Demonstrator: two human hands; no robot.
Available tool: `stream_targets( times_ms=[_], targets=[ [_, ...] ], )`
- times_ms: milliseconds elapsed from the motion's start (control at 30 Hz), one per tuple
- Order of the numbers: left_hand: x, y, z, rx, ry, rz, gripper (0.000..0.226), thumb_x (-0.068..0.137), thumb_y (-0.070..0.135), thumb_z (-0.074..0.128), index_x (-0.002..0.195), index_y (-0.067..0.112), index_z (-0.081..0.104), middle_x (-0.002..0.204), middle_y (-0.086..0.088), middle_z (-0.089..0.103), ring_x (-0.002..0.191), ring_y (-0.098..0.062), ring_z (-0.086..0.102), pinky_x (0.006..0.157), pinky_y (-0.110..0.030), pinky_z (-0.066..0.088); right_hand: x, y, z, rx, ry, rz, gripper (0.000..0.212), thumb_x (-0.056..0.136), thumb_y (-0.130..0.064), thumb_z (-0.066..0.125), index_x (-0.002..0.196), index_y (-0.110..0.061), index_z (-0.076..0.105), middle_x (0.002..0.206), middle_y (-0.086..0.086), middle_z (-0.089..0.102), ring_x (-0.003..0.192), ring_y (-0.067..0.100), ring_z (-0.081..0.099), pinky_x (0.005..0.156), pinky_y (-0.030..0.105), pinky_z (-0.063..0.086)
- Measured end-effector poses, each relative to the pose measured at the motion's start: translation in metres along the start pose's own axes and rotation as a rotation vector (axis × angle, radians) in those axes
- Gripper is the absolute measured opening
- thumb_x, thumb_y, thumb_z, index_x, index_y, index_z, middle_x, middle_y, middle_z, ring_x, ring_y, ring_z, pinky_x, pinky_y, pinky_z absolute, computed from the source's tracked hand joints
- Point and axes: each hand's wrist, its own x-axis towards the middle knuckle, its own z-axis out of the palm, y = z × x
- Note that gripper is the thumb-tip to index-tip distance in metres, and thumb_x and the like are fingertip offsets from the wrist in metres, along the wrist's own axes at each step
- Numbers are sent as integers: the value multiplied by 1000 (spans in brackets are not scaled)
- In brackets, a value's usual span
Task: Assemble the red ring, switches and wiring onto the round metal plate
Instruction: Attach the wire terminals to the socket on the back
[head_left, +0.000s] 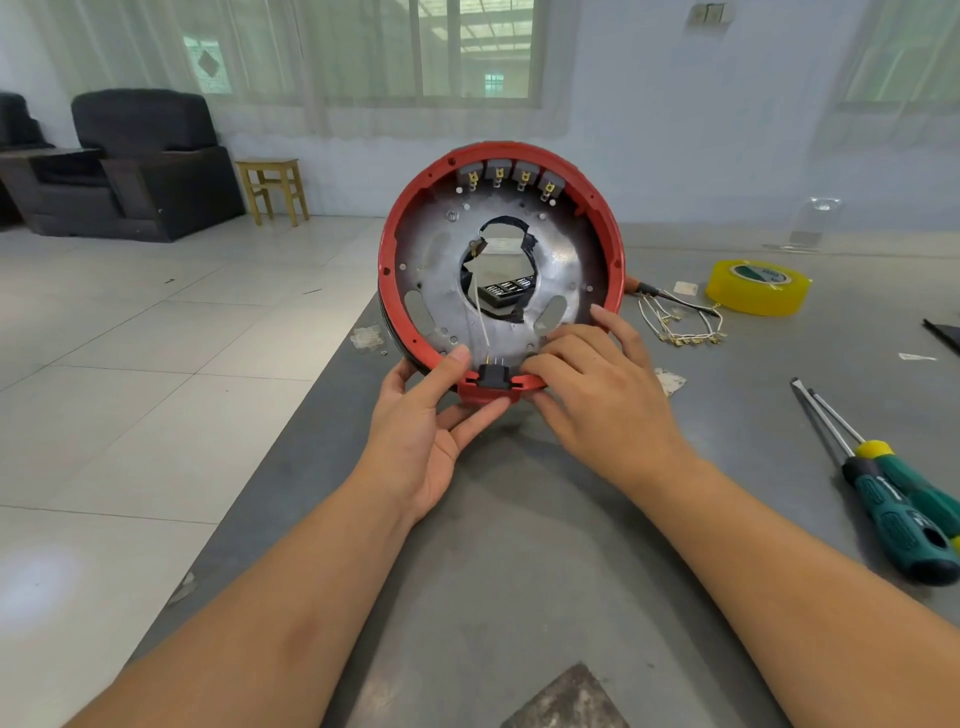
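Two hands hold one assembly upright above the grey surface (519, 519), presumably so its inner face meets the eye. Left hand (431, 431): thumb and fingers curled round the red ring (387, 270) at 6 o'clock, steadying it. Round metal plate (447, 249): seated inside the ring. Black connector (491, 375): at 6 o'clock. Four switches (511, 176): at 12 o'clock. Right hand (597, 395): fingertips pinching beside the connector, apparently seating it. Loose wiring (680, 322), yellow tape (757, 286), screwdrivers (893, 499): lying at 3 o'clock, within reach.

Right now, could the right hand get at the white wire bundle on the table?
Probably yes: the wire bundle lies in the open just beyond the right hand, nothing between, but that hand must first release the red ring.
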Motion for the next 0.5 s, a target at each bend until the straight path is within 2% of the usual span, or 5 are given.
stream_targets(
  times_ms=[100, 200, 333, 400, 500],
  targets=[
    [0, -1, 0, -6, -4, 4, 78, 77, 18, 85, 146, 8, 49, 115, -20, 76, 108, -48, 73, 79, -53, 64, 2, -3, 0, 28, 15, -5, 13, 92, -21, 68, 104, -17, 74, 112, 1, 69, 125, 25, 59, 120, 47, 31],
    [1, 0, -1, -7, 11, 2, 77, 78, 18, 84, 147, 9, 49, 117, -20, 76, 108, -47, 73, 79, -56, 63, 5, -9, -4, 105, 11, 73, 33, 82, -7, 62, 114, -16, 68, 132, 6, 59, 135, 30, 47, 117, 44, 33],
    [3, 0, 0, -23, 52, 13, 78, 80, 16, 83, 148, 13, 45, 126, -21, 73, 108, -46, 74, 80, -59, 63, -2, -3, -8, 299, 47, 386, 32, 74, -1, 59, 103, -13, 56, 125, 5, 52, 116, 26, 49, 101, 38, 41],
    [4, -1, -1, -26, 71, 19, 77, 84, 13, 82, 150, 16, 43, 129, -20, 71, 107, -44, 74, 82, -60, 63, -11, 10, -4, 333, -99, 544, 24, 79, -1, 61, 101, -11, 58, 117, 4, 52, 109, 26, 52, 92, 40, 45],
    [7, -1, -4, -31, 82, 9, 72, 90, 11, 79, 150, 18, 41, 130, -21, 70, 109, -43, 74, 84, -61, 62, -21, 32, 7, 225, -501, 711, 23, 93, -19, 58, 115, -14, 62, 127, 7, 52, 118, 28, 53, 98, 39, 45]
  ],
)
